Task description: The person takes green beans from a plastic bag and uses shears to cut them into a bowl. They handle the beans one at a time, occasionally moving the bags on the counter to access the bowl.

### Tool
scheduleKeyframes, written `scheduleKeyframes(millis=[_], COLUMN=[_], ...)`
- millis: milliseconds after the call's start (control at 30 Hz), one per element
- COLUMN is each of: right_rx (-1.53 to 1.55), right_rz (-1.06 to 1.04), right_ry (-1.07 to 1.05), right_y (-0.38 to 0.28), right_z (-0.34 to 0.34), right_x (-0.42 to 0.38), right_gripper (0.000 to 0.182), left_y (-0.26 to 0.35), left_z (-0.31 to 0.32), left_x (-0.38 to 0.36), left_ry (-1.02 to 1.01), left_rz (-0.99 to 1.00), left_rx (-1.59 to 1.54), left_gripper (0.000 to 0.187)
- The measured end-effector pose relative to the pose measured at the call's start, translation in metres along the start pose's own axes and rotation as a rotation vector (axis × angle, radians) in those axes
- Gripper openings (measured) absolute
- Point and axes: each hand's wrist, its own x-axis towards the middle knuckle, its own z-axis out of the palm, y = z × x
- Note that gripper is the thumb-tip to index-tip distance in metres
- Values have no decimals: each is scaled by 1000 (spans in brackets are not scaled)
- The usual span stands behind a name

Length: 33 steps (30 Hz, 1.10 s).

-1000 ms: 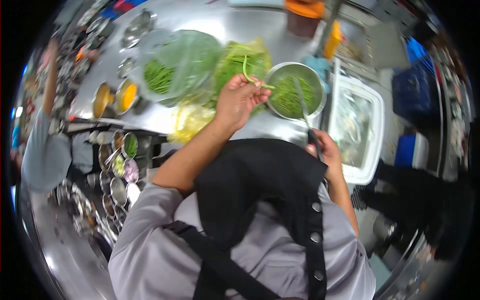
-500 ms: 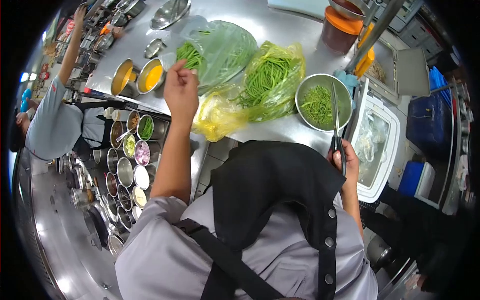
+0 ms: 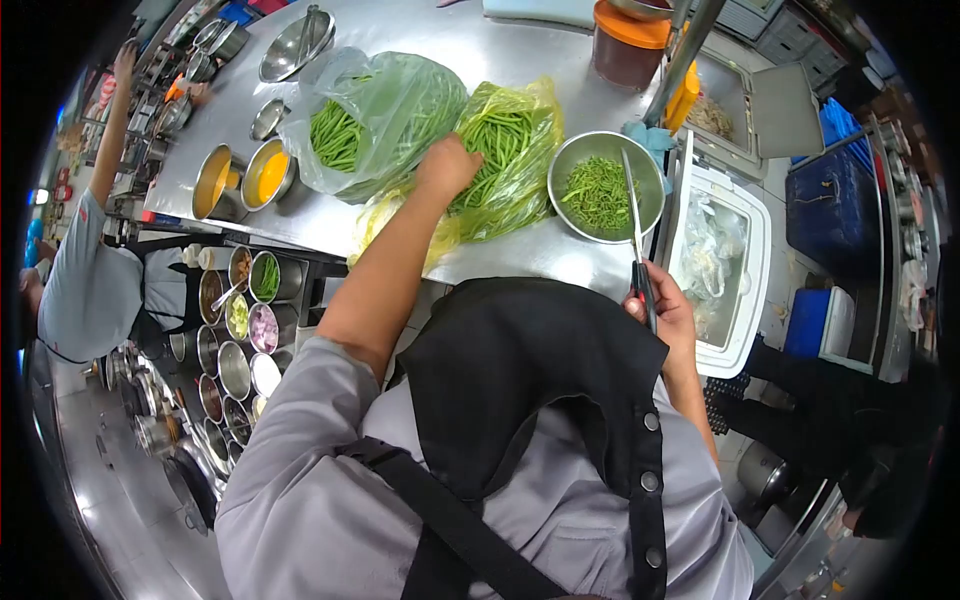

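Note:
My left hand (image 3: pixel 449 166) is over the left side of a yellow plastic bag (image 3: pixel 545 95) of long green beans (image 3: pixel 503 140). Its fingers are curled down at the beans, and what lies under the fingertips is hidden. My right hand (image 3: pixel 668 305) grips the black handles of a pair of scissors (image 3: pixel 643 285). The long blades point away from me, over the right side of a metal bowl (image 3: pixel 556 165). Short cut pieces of green beans (image 3: pixel 597 195) lie in that bowl. Left of the yellow bag, a clear plastic bag (image 3: pixel 425 100) holds more beans.
Two metal containers of orange-yellow liquid (image 3: pixel 270 178) stand at the table's left. An orange-lidded tub (image 3: pixel 628 45) is at the back. An open white cooler (image 3: pixel 735 330) sits at right. Several ingredient pots (image 3: pixel 234 370) fill the lower left. Another person (image 3: pixel 95 285) works at far left.
My left hand has moved right and down, from beside the clear bag's opening to the beans in the yellow bag. The view has shifted; the scissors stay in my right hand over the bowl.

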Motion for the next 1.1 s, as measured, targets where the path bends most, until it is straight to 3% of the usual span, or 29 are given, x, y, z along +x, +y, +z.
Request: scheduleKeyframes(millis=[100,167,300,400,467,600,667,800,867,1000,1067,1100], right_rx=[4,37,4,-19,-32,-8,-21,-67,-32,-74,-77,-78], right_rz=[1,-3,-7,2,5,3,8,2,8,-5,3,2], right_ry=[9,8,-6,-24,-13,-2,-10,-20,-12,0,-20,-19], right_y=[3,6,7,9,9,10,9,10,9,12,11,11], right_z=[-3,-3,1,-1,-3,-2,-1,-3,-1,-1,-1,-1], right_x=[-2,-1,1,4,2,3,3,4,5,8,9,10], right_gripper=[57,57,58,59,60,60,60,58,58,58,58,58], left_y=[8,13,7,0,5,-1,-6,7,12,21,18,18], left_z=[-3,1,9,6,-2,-5,-8,-39,-51,-69,-71,-70], left_x=[2,-6,1,10,2,0,0,-13,-17,-19,-17,-19], left_ry=[-109,6,26,-23,-27,-8,-117,-77,-66,-1,-211,-211], left_rz=[-12,-12,-38,-7,-49,14,-23,-4,3,-1,-83,-82], left_rx=[6,-25,-47,-166,-479,-570,-543,-649,-943,-1061,-982,-983], left_gripper=[51,43,43,43,43,39,38,34,32,30,31,31])
